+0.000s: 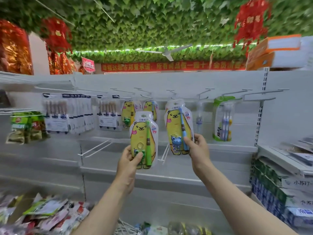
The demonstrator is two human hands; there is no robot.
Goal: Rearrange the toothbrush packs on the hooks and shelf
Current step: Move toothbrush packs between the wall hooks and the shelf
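Observation:
My left hand [129,159] grips the lower end of a yellow bear toothbrush pack with a green brush [143,138], held upright in front of the shelving. My right hand [197,146] pinches the bottom of a matching pack with a blue brush [177,126], whose top reaches up at a hook [172,93]. Two more yellow bear packs [127,112] hang behind on hooks. Grey-white multi-brush packs [67,114] hang to the left, and a green-topped All-fix pack [223,119] hangs to the right.
Several bare hooks [264,94] stick out along the top rail. A white wire divider [94,148] lies on the shelf below. Loose packets [44,216] fill a bin at lower left. Boxed goods [279,189] stack on the right shelf.

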